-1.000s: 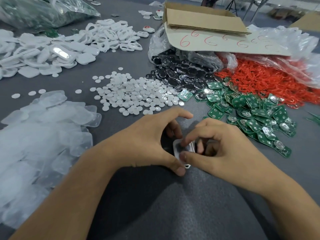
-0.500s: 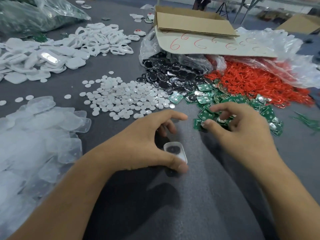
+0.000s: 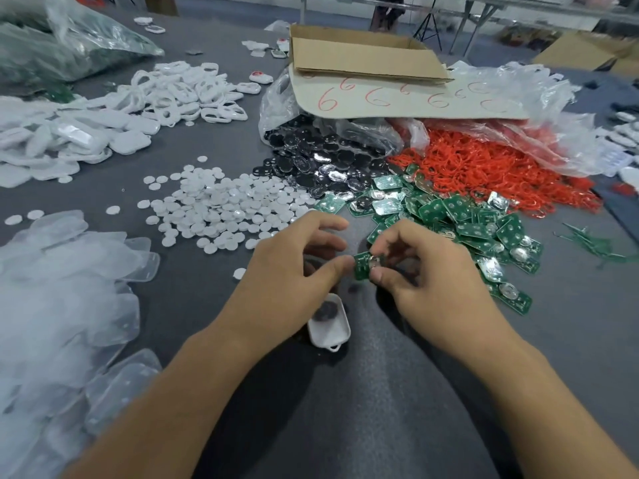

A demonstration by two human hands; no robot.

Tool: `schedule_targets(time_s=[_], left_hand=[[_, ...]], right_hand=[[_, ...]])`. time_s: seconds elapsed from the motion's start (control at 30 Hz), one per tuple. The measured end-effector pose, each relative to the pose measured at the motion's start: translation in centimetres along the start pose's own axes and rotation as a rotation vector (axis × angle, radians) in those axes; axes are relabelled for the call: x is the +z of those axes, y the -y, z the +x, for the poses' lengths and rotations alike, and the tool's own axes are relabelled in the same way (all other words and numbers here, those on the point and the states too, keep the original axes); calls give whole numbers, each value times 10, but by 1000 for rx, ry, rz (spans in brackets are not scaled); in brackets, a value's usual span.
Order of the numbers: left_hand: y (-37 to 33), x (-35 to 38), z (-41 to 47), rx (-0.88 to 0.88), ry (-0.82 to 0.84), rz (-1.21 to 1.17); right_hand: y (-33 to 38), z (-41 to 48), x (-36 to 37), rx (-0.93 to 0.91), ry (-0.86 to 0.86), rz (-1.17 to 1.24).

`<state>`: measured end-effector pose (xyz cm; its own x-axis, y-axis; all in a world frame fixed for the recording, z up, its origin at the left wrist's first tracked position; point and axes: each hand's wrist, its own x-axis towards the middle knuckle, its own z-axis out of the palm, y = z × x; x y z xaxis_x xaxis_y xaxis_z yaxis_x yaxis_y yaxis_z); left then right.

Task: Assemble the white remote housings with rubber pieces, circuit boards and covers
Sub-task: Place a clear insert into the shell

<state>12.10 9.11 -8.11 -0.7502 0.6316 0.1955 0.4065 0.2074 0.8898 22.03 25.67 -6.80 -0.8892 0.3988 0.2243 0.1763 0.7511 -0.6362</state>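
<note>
Table: I watched a grey table (image 3: 345, 426) that filled the frame and carried loose parts in heaps.
Clear covers: the biggest heap, clear covers (image 3: 52, 305), ran down the left edge. I judged it stock for the closing step, not yet drawn on for this unit.
White housings: a pile of white housings (image 3: 103, 133) lay at upper left, with white frames (image 3: 179, 88) just beyond it.
Red rubber pieces: red rubber pieces (image 3: 484, 167) spilled from a plastic bag at upper right.
Cardboard box: a cardboard box (image 3: 363, 53) sat at top centre.
Circuit boards: green circuit boards (image 3: 466, 223) lay right of centre, just beside the right hand.
White discs: white discs (image 3: 221, 205) were spread left of centre, with black pieces (image 3: 311, 160) above them.
Left hand: the left hand (image 3: 287, 281) was loosely curled with nothing enclosed, its thumb tip at the edge of the single board.
Right hand: the right hand (image 3: 432, 281) pinched the single board (image 3: 361, 266) between thumb and fingers, at mid-frame above the table.
Open housing: the open housing (image 3: 330, 326) lay on the table at lower centre, partly hidden by the left hand. I could not tell whether the hand touched it.
Dark piece: a dark piece (image 3: 325, 311) sat inside the open housing.
Done, as I judged: the first insert was seated in this housing.
Left, as I judged: seating the board, adding a cover, then the many housings in the pile.
</note>
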Motion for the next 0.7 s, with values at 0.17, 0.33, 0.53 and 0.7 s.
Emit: schedule_targets(time_s=[0.17,0.33,0.53,0.7], left_hand=[[-1,-9,1,-55,31,-131],[-2,-27,-1,-109,112,-346],[0,-33,-2,-90,84,-315],[-1,-33,-2,-88,137,-340]], right_hand=[[7,0,7,7,22,525],[14,-1,15,70,27,795],[17,-4,10,-25,187,725],[23,-6,12,-50,193,694]])
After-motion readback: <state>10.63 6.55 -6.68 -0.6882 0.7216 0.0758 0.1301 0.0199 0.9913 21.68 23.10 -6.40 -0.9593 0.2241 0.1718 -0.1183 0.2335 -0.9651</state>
